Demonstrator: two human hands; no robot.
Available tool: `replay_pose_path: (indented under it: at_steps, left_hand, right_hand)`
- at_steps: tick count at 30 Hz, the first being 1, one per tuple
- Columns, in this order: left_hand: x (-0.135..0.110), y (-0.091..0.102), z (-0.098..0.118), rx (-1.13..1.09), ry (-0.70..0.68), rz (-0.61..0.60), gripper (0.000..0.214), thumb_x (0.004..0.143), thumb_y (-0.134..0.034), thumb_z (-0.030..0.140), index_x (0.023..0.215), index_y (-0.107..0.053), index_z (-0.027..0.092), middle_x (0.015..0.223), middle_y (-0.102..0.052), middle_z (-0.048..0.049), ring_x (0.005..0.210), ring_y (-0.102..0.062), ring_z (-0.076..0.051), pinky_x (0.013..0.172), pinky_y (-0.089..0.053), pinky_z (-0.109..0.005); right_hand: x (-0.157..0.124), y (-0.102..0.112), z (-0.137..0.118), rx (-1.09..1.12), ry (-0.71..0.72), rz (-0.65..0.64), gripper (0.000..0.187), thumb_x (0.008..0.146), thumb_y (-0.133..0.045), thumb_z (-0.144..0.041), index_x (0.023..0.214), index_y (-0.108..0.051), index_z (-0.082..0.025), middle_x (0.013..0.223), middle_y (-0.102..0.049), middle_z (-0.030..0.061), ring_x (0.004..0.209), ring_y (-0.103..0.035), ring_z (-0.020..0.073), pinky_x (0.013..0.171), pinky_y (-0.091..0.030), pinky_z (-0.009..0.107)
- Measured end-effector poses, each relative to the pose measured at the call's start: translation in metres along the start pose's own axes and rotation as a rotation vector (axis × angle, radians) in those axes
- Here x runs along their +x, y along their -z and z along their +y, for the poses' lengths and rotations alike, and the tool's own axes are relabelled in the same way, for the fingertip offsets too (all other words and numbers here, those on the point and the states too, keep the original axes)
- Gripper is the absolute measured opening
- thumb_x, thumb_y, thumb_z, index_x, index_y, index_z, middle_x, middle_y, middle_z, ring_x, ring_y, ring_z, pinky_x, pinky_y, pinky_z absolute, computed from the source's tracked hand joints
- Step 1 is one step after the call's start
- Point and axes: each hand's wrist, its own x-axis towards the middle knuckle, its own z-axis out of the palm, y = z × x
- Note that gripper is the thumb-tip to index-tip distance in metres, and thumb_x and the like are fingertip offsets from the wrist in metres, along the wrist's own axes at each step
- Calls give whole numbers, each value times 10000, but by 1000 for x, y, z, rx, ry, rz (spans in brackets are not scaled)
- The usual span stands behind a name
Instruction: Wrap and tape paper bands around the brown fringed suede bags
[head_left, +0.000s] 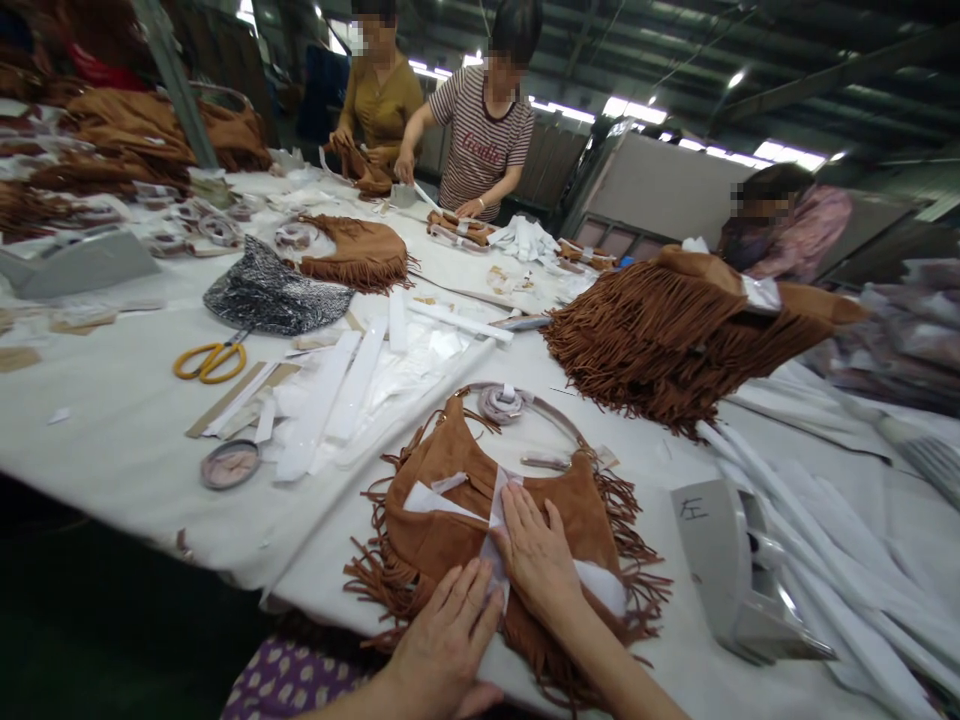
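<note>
A brown suede handbag (442, 450) with fringed sides lies flat on the white-covered table in front of me. Its strap curves away at the top beside a wrapped coil (501, 402). Down the bag's middle runs a strip of thin white paper (504, 482). My right hand (536, 545) lies flat on the bag and the strip, fingers stretched. Lower and to the left, my left hand (450, 625) rests with extended fingers at the strip's lower part. More white paper shows on the bag at both sides.
A grey tape dispenser (720, 570) stands right of the bag. Yellow-handled scissors (211, 360), paper strips (330, 400) and a tape roll (229, 465) lie to the left. Stacked fringed bags (645, 330) rise at back right. Several co-workers (480, 130) stand across the table.
</note>
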Motion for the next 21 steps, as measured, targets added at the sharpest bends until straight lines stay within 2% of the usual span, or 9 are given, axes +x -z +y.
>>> replay_pose_path:
  at_steps: [4,8,11,13,15,16,19,21]
  left_hand:
    - [-14,6,-9,24,-39,-30,767,905,-401,564,1496,-132,156,1544,-206,-127,1417,-192,-279,1151,-169,-425]
    - [-14,23,-14,-3,-55,-11,701,880,-509,430,1466,-254,142,1497,-332,-120,1365,-319,-286,1108,-304,-446]
    - [-24,44,-19,-112,-92,122,473,869,-502,216,1336,-471,145,1335,-543,-123,1239,-493,-243,1039,-417,-398]
    - [-47,53,-28,-223,-45,264,337,867,-455,113,1159,-611,174,1111,-682,-93,1052,-619,-185,951,-486,-311]
    - [-85,51,-44,-307,135,376,248,873,-464,131,957,-686,202,891,-728,-50,843,-673,-160,823,-529,-246]
    - [-107,45,-55,-331,296,409,217,879,-483,198,871,-700,207,820,-726,-36,763,-676,-158,757,-537,-226]
    - [-167,14,-87,-359,916,409,288,841,-538,424,782,-705,197,699,-706,-2,601,-653,-154,571,-515,-186]
    - [-191,-5,-101,-282,1255,372,364,849,-499,493,754,-687,196,616,-671,17,554,-637,-164,504,-495,-203]
  right_hand:
    - [-5,-1,-5,-22,4,5,639,948,-302,-521,1430,-330,-103,1466,-325,192,1349,-305,331,1076,-177,624]
    - [-10,-3,-8,-6,-24,-9,780,882,-351,-642,1445,-300,-104,1494,-266,194,1377,-229,354,1085,-119,637]
    - [-11,-4,-8,9,-31,-31,843,859,-333,-690,1452,-277,-93,1503,-246,193,1386,-203,348,1093,-94,627]
    - [-12,-4,-8,12,-31,-28,858,853,-336,-697,1455,-265,-90,1505,-239,194,1391,-186,348,1095,-86,624]
    - [-12,-4,-7,12,-29,-16,848,856,-344,-688,1455,-268,-91,1504,-245,194,1393,-179,346,1096,-89,617]
    - [-11,-4,-7,13,-28,-10,842,858,-348,-683,1453,-275,-92,1503,-250,193,1391,-183,345,1097,-94,612]
    - [-11,-3,-8,14,-27,7,824,862,-365,-664,1447,-288,-89,1501,-259,189,1379,-216,341,1095,-126,595]
    - [-11,-3,-8,13,-25,15,816,865,-372,-653,1444,-293,-84,1499,-263,187,1374,-229,338,1091,-146,586]
